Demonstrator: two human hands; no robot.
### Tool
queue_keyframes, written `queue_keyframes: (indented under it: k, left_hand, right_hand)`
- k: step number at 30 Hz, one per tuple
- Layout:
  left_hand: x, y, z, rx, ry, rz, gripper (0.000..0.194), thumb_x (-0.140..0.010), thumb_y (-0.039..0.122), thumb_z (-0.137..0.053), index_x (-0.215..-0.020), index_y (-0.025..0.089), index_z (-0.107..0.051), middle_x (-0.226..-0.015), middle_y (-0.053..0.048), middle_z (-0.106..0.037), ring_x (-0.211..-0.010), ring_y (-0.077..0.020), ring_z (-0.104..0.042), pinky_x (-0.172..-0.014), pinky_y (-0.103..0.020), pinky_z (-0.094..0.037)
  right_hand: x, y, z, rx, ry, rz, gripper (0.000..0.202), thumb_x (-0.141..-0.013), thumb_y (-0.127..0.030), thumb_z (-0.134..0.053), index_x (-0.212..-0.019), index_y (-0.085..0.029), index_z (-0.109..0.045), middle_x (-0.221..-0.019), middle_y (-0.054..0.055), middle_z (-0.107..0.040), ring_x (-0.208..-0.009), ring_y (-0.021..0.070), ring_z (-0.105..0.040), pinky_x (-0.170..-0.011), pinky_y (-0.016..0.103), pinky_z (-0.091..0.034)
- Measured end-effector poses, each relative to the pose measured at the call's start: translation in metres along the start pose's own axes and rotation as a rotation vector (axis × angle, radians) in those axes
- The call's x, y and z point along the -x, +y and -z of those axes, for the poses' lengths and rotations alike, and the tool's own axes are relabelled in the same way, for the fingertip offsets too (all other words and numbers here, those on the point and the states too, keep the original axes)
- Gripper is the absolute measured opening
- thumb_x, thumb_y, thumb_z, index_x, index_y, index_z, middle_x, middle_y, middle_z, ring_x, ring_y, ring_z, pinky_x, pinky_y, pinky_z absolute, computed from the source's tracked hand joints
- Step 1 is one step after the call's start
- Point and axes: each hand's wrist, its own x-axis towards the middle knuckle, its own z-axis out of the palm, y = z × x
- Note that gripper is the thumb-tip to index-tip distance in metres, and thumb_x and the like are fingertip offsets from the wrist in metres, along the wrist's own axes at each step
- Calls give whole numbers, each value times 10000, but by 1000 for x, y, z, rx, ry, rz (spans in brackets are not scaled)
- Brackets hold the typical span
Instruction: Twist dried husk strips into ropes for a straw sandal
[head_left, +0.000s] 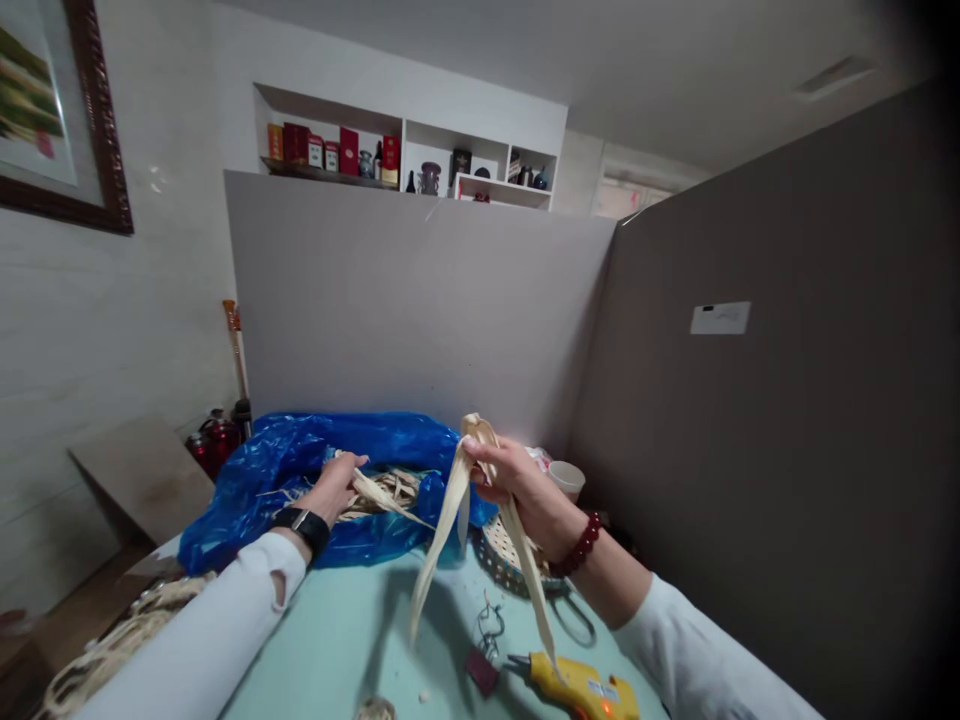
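Observation:
My right hand [529, 495] is closed around several pale dried corn husk strips [444, 510]. They fold over above the fingers, and their long ends hang over the table. To the left, my left hand [335, 488] reaches over an opened blue plastic bag [259, 480] full of loose husks. Its fingers are closed on one husk strip [386, 497] that slants down to the right. Below my right hand, a yellow glue gun [574, 685] with a glowing orange light lies on the table.
The pale green table [337, 630] holds a small maroon block [481, 673] with twisted wire, a round woven basket [499, 560] and a white cup [566, 480]. Pale braided cord [112, 650] lies at lower left. Grey panels [420, 300] stand behind and to the right.

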Motion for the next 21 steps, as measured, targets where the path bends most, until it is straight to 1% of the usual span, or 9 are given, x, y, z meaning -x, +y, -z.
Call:
queue_keyframes:
  k: [3,6,9,11,14,16,19,20,21]
  left_hand:
    - [5,5,12,-275,-17,-61,347,-905,319,-618,-1220,179,-575,-1240,-88,-610,-1034,-248,-633,-851,-452,-546]
    - [11,19,31,-499,-33,-170,352,-893,311,-637,-1218,190,-579,-1248,-88,-605,-1073,-264,-620,-861,-448,-537]
    - [19,32,46,-642,-75,-274,351,-898,308,-629,-1226,194,-573,-1266,-95,-595,-1088,-266,-611,-870,-459,-533]
    - [28,38,49,-685,-137,-323,346,-898,306,-629,-1223,198,-576,-1268,-94,-594,-1089,-265,-610,-869,-453,-533]
    - [49,39,45,-689,-298,-370,299,-906,301,-618,-1188,204,-596,-1244,-83,-608,-1047,-240,-626,-855,-431,-542]
    - [70,36,39,-656,-460,-379,267,-912,315,-609,-1140,177,-616,-1176,-73,-642,-976,-220,-648,-824,-423,-555]
    - [103,26,32,-564,-727,-363,264,-922,371,-586,-1058,151,-642,-1007,-50,-696,-865,-190,-678,-775,-395,-563]
    - [111,22,31,-538,-775,-363,224,-899,336,-627,-1021,149,-649,-915,-26,-702,-810,-174,-679,-749,-370,-561]
    - [117,19,32,-515,-792,-361,191,-874,303,-659,-985,148,-649,-794,4,-691,-715,-154,-669,-699,-336,-553]
  right_hand:
    - [5,4,-5,66,-36,-34,346,-658,-358,-801,-684,-158,-520,-577,-51,-455,-464,46,-309,-378,180,-124]
    - [10,7,-10,112,-67,-57,359,-655,-384,-799,-690,-162,-519,-572,-48,-470,-471,51,-330,-384,177,-129]
    - [14,8,-17,147,-90,-64,369,-663,-404,-791,-690,-168,-510,-572,-44,-483,-472,54,-347,-392,172,-149]
    - [14,9,-22,166,-100,-59,366,-664,-403,-790,-692,-169,-511,-574,-42,-490,-468,54,-348,-392,171,-157]
    - [9,11,-31,191,-112,-46,346,-678,-405,-778,-701,-167,-527,-565,-41,-493,-461,57,-351,-387,173,-164]
    - [4,14,-37,200,-122,-31,341,-695,-422,-762,-710,-165,-538,-567,-37,-499,-464,62,-371,-385,173,-171]
    - [-6,20,-44,212,-153,-15,349,-725,-459,-731,-718,-160,-550,-585,-26,-520,-473,70,-419,-388,173,-191]
    - [-9,22,-46,220,-167,-13,357,-741,-477,-713,-715,-157,-556,-590,-20,-529,-472,72,-429,-388,175,-198]
    - [-11,23,-48,231,-182,-12,372,-759,-498,-690,-710,-152,-565,-595,-13,-540,-470,74,-434,-387,177,-206]
